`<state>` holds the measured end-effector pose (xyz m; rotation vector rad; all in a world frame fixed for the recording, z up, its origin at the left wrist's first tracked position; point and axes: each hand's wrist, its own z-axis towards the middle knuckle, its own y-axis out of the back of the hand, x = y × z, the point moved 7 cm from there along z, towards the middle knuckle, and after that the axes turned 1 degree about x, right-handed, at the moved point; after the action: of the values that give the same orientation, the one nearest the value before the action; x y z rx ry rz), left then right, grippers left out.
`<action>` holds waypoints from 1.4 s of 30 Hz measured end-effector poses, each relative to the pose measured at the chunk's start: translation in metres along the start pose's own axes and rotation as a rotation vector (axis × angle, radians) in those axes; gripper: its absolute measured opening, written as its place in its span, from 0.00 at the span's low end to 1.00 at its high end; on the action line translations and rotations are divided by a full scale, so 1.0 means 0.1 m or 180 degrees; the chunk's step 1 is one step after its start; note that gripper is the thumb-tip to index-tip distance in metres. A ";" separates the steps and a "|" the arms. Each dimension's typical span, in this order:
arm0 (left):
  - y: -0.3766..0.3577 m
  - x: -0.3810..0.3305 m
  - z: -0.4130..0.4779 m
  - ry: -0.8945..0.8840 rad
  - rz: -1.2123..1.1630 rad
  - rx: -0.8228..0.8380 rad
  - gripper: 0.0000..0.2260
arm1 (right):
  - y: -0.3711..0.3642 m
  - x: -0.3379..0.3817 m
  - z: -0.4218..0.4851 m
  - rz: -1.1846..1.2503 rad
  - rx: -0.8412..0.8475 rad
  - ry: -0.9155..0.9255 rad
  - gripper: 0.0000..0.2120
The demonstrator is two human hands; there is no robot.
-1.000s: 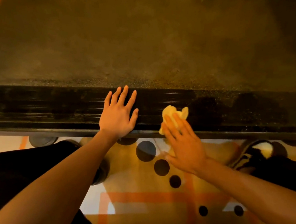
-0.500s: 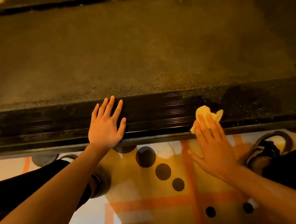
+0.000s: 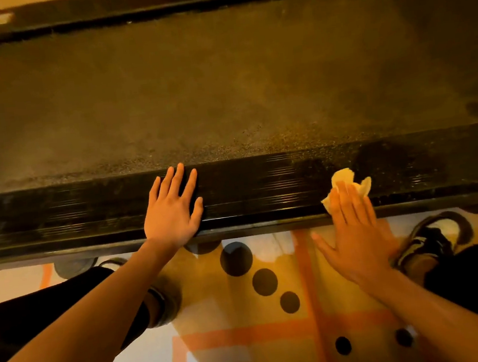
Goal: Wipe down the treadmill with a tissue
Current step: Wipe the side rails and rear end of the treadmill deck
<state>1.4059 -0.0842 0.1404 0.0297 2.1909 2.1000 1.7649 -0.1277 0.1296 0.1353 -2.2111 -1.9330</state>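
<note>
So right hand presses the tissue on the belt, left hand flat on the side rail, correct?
Not quite. In the head view the right hand presses the tissue on the side rail, not the belt. Left hand is flat on the side rail, as said.

A gym or exercise room — treadmill [image 3: 193,91], dotted, orange-lined floor [image 3: 248,336]

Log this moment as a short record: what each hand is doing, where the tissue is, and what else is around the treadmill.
left hand: flat, fingers spread, resting on the treadmill rail
right hand: straight fingers pressing the tissue onto the same rail, further right
tissue: crumpled, pale, partly under the fingers
belt: dark, speckled, beyond the rail
floor: orange lines, black dots
shoe: beside the right hand
</note>
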 end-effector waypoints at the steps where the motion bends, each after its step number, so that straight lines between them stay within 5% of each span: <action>1: -0.01 0.00 0.00 -0.0001 0.0005 0.0011 0.30 | 0.00 0.19 0.01 0.0071 -0.0067 -0.0050 0.44; 6: 0.00 -0.01 0.01 0.0022 0.0024 0.0119 0.30 | -0.06 1.32 0.17 0.0327 -0.0081 0.0557 0.43; 9: -0.01 0.00 0.01 0.0000 -0.0017 0.0200 0.31 | -0.04 1.10 0.18 0.0216 -0.0016 0.0689 0.43; 13: -0.02 0.02 0.02 0.0029 -0.0001 0.0205 0.31 | 0.06 0.25 0.13 0.0252 -0.0186 -0.0072 0.43; 16: -0.01 -0.02 0.03 0.0124 -0.0091 0.0223 0.33 | 0.09 0.32 0.16 0.0405 -0.0234 -0.0402 0.44; 21: 0.10 -0.38 0.15 0.0063 -0.0220 0.0092 0.32 | 0.05 1.05 0.39 0.0525 -0.0144 0.0085 0.44; 35: -0.11 -0.87 0.31 -0.0025 -0.0057 0.0207 0.30 | 0.17 1.06 1.05 0.0382 0.0241 0.0631 0.43; 42: -0.09 -0.89 0.32 0.0019 0.0001 0.0209 0.31 | 0.27 0.24 0.94 0.0119 0.0398 -0.0020 0.46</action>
<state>1.4975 -0.0607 0.1357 0.0292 2.2628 2.0303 1.7233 -0.0374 0.1473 0.1058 -2.3213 -1.7785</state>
